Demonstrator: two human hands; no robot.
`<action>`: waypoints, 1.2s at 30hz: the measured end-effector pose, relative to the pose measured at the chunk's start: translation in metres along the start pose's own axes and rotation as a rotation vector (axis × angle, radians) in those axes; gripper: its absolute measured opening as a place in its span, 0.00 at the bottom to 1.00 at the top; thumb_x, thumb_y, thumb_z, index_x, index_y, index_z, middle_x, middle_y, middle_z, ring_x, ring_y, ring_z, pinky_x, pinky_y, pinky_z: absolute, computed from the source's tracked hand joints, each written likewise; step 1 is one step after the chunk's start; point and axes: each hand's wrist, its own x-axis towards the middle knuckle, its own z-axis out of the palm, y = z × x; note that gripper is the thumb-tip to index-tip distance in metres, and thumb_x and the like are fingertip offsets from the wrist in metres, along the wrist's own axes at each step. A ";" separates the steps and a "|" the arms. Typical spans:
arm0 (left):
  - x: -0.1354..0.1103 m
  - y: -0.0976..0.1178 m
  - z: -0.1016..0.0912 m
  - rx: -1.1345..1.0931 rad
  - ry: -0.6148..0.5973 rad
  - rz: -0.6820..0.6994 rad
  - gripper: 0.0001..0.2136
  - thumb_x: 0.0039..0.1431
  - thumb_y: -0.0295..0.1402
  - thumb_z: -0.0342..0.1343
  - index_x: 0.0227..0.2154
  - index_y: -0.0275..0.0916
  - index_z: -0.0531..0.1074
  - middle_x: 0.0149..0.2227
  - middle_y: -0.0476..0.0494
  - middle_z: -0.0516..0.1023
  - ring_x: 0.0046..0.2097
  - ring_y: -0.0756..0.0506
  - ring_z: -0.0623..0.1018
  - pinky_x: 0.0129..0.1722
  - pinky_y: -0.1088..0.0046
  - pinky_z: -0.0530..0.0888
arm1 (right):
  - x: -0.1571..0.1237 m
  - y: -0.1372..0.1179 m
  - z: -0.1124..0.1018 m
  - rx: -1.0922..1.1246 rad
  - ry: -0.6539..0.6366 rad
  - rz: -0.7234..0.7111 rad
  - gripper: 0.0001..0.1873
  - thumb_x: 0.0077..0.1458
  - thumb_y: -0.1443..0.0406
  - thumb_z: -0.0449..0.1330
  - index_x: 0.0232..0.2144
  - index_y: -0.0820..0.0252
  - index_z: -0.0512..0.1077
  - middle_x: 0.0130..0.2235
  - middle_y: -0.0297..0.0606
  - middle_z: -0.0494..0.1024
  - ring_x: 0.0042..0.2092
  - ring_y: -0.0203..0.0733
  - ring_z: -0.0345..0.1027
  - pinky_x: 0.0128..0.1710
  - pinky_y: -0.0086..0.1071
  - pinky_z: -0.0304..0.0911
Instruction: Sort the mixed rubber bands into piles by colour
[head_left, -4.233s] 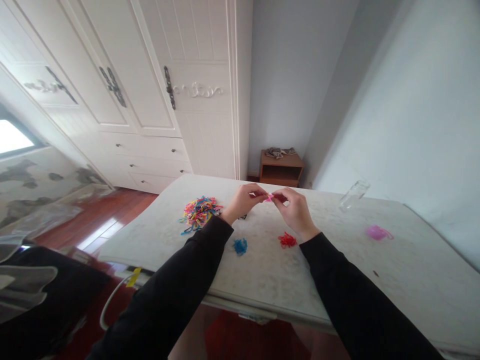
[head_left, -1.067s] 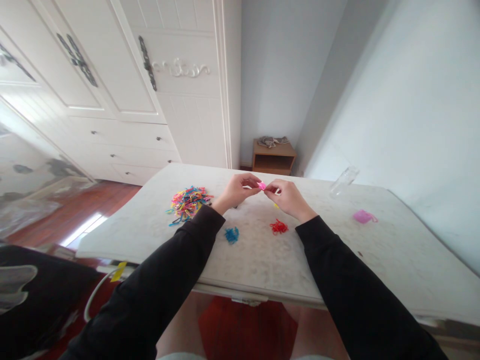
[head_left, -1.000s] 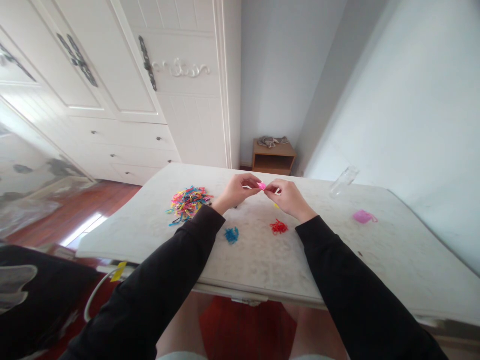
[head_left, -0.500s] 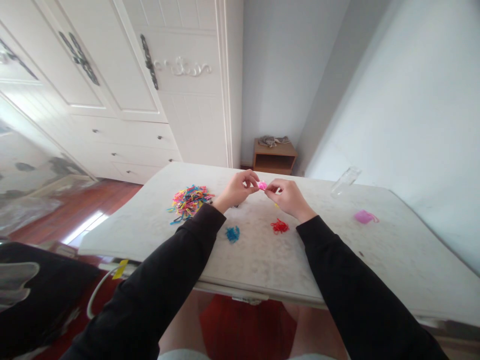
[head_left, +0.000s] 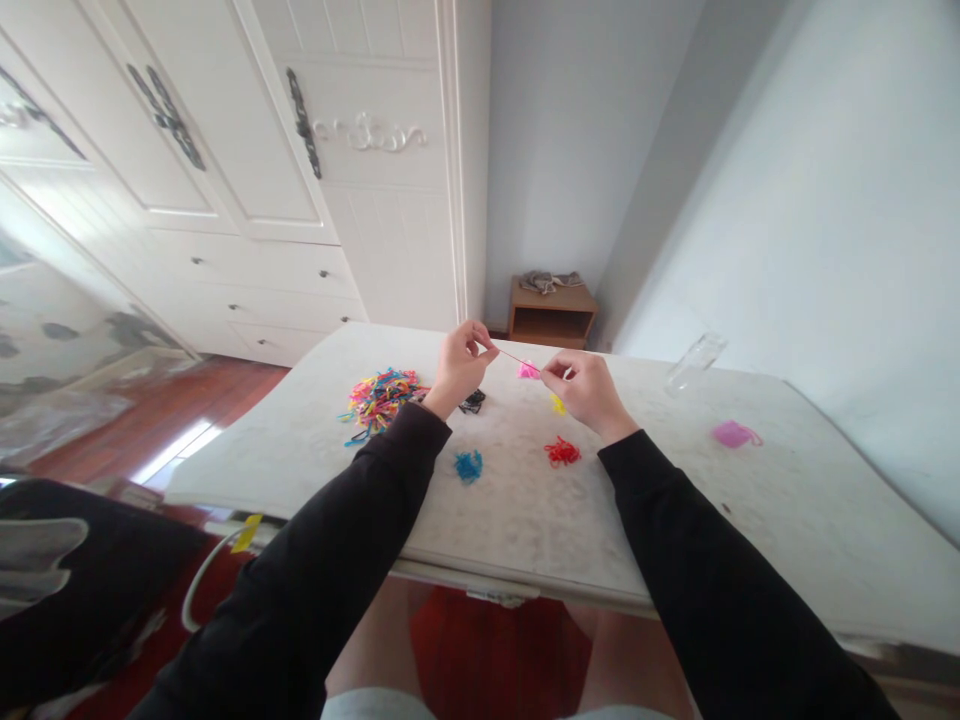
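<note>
My left hand (head_left: 461, 364) and my right hand (head_left: 583, 390) are both pinched shut above the white table (head_left: 525, 510), stretching a thin pink rubber band (head_left: 514, 357) between them. A small bunch of pink bands (head_left: 528, 371) sits just by my right fingertips. A mixed heap of coloured rubber bands (head_left: 379, 395) lies left of my left hand. Small sorted piles lie near my wrists: black (head_left: 472, 402), blue (head_left: 468, 466), red (head_left: 562, 452) and yellow (head_left: 557, 404).
A clear glass jar (head_left: 694, 362) lies on its side at the table's far right, with a pink lid or pouch (head_left: 735, 434) nearer. A white wardrobe (head_left: 300, 170) stands behind on the left, a small wooden bedside table (head_left: 551, 313) in the corner.
My hands have moved apart, the left one rising to the left, and the pink band is drawn out into a taut line. The black pile now shows under my left hand.
</note>
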 end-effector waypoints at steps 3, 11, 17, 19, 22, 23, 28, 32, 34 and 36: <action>-0.007 0.002 0.007 -0.040 -0.101 0.045 0.10 0.47 0.23 0.63 0.28 0.39 0.67 0.29 0.51 0.73 0.26 0.54 0.64 0.26 0.76 0.61 | -0.001 0.003 0.003 -0.014 0.000 -0.025 0.08 0.54 0.69 0.63 0.24 0.59 0.77 0.27 0.35 0.80 0.30 0.38 0.70 0.33 0.32 0.59; -0.016 0.010 0.010 -0.113 -0.397 0.018 0.07 0.50 0.29 0.65 0.29 0.37 0.71 0.29 0.50 0.73 0.26 0.55 0.66 0.26 0.77 0.63 | -0.001 0.005 0.006 -0.031 -0.020 -0.045 0.09 0.55 0.69 0.63 0.23 0.60 0.76 0.27 0.36 0.79 0.29 0.38 0.69 0.33 0.32 0.61; -0.020 0.009 0.014 -0.116 -0.521 0.010 0.07 0.55 0.33 0.65 0.33 0.36 0.75 0.31 0.47 0.77 0.28 0.53 0.71 0.28 0.77 0.67 | -0.001 0.007 0.005 -0.012 -0.040 -0.056 0.07 0.55 0.68 0.63 0.25 0.60 0.78 0.29 0.37 0.81 0.30 0.38 0.70 0.32 0.32 0.62; -0.021 0.010 0.015 -0.106 -0.532 0.007 0.07 0.56 0.34 0.64 0.33 0.36 0.75 0.31 0.47 0.77 0.29 0.53 0.71 0.28 0.77 0.67 | -0.002 0.007 0.005 -0.016 -0.040 -0.052 0.07 0.55 0.68 0.63 0.25 0.60 0.78 0.29 0.37 0.81 0.30 0.38 0.71 0.33 0.32 0.62; -0.021 0.011 0.014 -0.088 -0.527 -0.008 0.07 0.57 0.34 0.64 0.35 0.36 0.75 0.31 0.47 0.77 0.29 0.53 0.72 0.28 0.77 0.68 | -0.001 0.008 0.005 -0.022 -0.029 -0.044 0.08 0.55 0.68 0.63 0.25 0.60 0.77 0.29 0.37 0.81 0.30 0.38 0.71 0.33 0.32 0.62; -0.020 0.011 0.013 -0.086 -0.521 -0.010 0.07 0.57 0.33 0.64 0.36 0.36 0.75 0.31 0.47 0.77 0.28 0.53 0.72 0.28 0.77 0.68 | -0.001 0.008 0.005 -0.024 -0.024 -0.039 0.08 0.55 0.68 0.63 0.25 0.60 0.77 0.29 0.37 0.81 0.30 0.38 0.71 0.33 0.32 0.62; -0.018 0.014 0.011 -0.076 -0.484 0.005 0.06 0.56 0.30 0.62 0.37 0.37 0.75 0.32 0.47 0.77 0.26 0.54 0.71 0.26 0.77 0.68 | -0.001 0.009 0.004 -0.049 -0.052 0.003 0.07 0.54 0.69 0.62 0.24 0.60 0.77 0.29 0.37 0.80 0.30 0.39 0.70 0.34 0.33 0.62; -0.018 0.014 0.010 -0.091 -0.468 -0.001 0.08 0.54 0.29 0.62 0.37 0.37 0.74 0.32 0.47 0.77 0.27 0.53 0.71 0.26 0.76 0.68 | -0.001 0.008 0.004 -0.072 -0.065 0.016 0.07 0.54 0.68 0.61 0.25 0.60 0.76 0.29 0.37 0.80 0.30 0.39 0.69 0.34 0.33 0.61; -0.017 0.013 0.011 -0.103 -0.461 -0.008 0.08 0.54 0.28 0.62 0.38 0.38 0.72 0.31 0.48 0.77 0.26 0.53 0.71 0.26 0.76 0.68 | -0.001 0.007 0.005 -0.079 -0.061 0.010 0.07 0.54 0.67 0.61 0.24 0.59 0.76 0.28 0.37 0.79 0.31 0.39 0.69 0.34 0.33 0.60; -0.016 0.011 0.011 -0.099 -0.453 -0.008 0.09 0.53 0.26 0.61 0.37 0.38 0.71 0.30 0.50 0.75 0.26 0.54 0.69 0.26 0.77 0.66 | -0.001 0.005 0.005 -0.085 -0.060 -0.002 0.08 0.53 0.68 0.61 0.23 0.59 0.76 0.28 0.37 0.79 0.30 0.39 0.69 0.34 0.33 0.60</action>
